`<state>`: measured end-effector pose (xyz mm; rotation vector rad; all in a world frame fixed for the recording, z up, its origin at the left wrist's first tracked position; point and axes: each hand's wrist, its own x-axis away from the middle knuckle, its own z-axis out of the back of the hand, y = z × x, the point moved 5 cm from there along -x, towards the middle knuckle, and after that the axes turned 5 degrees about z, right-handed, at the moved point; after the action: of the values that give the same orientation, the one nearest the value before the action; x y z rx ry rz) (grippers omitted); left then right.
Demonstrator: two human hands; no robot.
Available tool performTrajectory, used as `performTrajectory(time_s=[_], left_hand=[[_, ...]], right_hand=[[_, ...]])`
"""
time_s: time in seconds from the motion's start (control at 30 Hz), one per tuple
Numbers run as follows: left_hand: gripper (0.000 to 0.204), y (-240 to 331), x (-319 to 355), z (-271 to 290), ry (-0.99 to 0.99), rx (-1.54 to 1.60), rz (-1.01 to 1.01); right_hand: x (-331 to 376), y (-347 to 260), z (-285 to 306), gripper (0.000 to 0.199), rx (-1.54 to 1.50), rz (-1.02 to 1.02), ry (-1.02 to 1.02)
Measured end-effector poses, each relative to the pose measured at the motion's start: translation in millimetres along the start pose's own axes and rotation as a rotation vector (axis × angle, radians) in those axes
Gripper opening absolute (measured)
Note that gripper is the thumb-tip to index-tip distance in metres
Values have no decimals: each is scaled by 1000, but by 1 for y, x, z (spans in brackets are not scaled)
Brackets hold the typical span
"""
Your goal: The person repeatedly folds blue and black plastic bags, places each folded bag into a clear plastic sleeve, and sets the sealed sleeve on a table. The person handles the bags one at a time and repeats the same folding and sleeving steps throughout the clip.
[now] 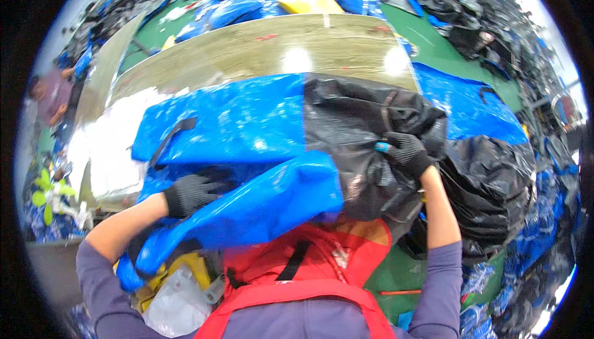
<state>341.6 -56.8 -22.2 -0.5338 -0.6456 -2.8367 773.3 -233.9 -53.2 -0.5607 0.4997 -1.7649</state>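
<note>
A large bag-like piece of shiny coated fabric lies across the table, with a blue part [235, 116] on the left and a crumpled black part [346, 113] on the right. A black strap [175, 136] sits on the blue part. A blue flap [278, 200] folds toward me, over the table's near edge. My left hand [193, 195], in a dark knit glove, rests on the blue fabric with its fingers stretched out, partly blurred. On the black part, my gloved right hand [406, 153] is curled closed. Something small and blue [382, 147] shows at its fingertips; its kind is unclear.
The table [247, 45] has a glossy top. More blue fabric [464, 104] and black fabric [489, 184] lie at the right. Piles of fabric cover the green floor beyond. A green-bladed fan [46, 193] and another person [52, 94] are at the far left.
</note>
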Motion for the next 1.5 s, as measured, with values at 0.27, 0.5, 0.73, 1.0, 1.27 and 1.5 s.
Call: performTrajectory(time_s=[0.27, 0.5, 0.73, 1.0, 1.27, 1.5], left_hand=[[45, -121, 323, -89, 414, 819, 1205], [35, -128, 254, -142, 863, 242, 1146], [51, -104, 194, -47, 578, -166, 1496], [73, -33, 26, -19, 576, -348, 615], [53, -12, -55, 22, 602, -82, 473], [51, 66, -170, 6, 616, -223, -89]], right_hand=[[-8, 15, -6, 49, 24, -138, -9], [6, 6, -10, 49, 156, -99, 8], [16, -24, -17, 47, 470, -136, 6], [22, -65, 6, 48, 652, -223, 159], [-7, -52, -42, 95, 587, 14, 75], [74, -98, -32, 76, 158, 516, 201]])
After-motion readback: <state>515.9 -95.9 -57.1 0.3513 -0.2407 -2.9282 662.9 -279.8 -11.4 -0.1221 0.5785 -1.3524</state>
